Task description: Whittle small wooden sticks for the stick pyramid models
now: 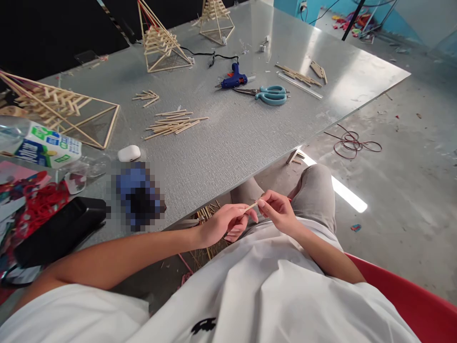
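Note:
Over my lap, just off the table's near edge, a short thin wooden stick [252, 206] spans my two hands. My left hand [232, 220] pinches its left end, with the lower fingers curled loosely below. At the other end, the thumb and fingertips of my right hand [277, 209] are closed on the stick. On the table [221, 138] lie a pile of similar wooden sticks [174, 125] and a smaller bunch of short sticks [146, 97]. A blue glue gun [233, 78] rests beside scissors with light blue handles [272, 95].
Pyramid-shaped stick frames [107, 126] stand along the table's left and far sides. More sticks [300, 75] lie at the right. A plastic bottle [43, 145], a white case [129, 153], a black case [60, 231] and red string [46, 200] crowd the left. A cord [352, 144] lies on the floor.

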`<state>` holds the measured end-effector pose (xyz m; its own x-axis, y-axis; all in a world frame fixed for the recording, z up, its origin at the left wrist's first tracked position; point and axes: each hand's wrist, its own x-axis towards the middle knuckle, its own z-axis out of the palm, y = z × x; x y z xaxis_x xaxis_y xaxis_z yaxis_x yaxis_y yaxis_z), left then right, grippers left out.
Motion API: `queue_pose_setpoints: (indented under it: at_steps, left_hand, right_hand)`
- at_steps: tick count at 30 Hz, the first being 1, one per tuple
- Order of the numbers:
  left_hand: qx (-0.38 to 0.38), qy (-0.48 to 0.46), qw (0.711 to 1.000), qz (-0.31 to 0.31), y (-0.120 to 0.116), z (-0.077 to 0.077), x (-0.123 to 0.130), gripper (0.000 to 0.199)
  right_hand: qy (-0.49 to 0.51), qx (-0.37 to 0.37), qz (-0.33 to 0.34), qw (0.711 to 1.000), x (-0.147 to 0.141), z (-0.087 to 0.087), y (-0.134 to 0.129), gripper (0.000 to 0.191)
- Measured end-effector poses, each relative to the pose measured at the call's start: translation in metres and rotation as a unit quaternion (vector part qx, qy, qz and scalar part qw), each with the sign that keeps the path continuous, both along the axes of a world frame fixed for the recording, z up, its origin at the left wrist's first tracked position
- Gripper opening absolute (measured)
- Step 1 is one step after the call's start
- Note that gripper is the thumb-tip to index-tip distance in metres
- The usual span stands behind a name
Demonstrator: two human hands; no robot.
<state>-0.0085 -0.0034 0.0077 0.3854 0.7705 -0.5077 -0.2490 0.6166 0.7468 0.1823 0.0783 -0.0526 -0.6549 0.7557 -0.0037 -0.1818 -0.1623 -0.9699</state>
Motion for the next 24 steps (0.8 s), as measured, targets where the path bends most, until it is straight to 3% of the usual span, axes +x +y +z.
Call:
queue_pose_setpoints:
  at_steps: [8,14,20,24]
  left_hand:
    - [-0.010,-0.024,1.000,-0.003,-0.001,0.000,0.003,0.037]
    - [-0.016,0.042,0.999,-0.013,-0.001,0.000,0.004,0.058]
    - [0.004,0.040,0.999,-0.015,0.000,0.004,0.004,0.039]
    - [-0.009,0.011,0.999,-0.042,-0.001,0.003,0.003,0.040]
  right_hand:
    - [0.003,0.020,0.004,1.000,0.003,-0.004,-0.002,0.044]
    - [0.028,0.012,0.028,0.999,-0.001,-0.008,-0.010,0.039]
    - [0.003,-0.024,0.037,0.999,-0.002,-0.006,-0.005,0.044]
    - [-0.027,0.082,0.051,0.995,0.007,-0.010,0.001,0.035]
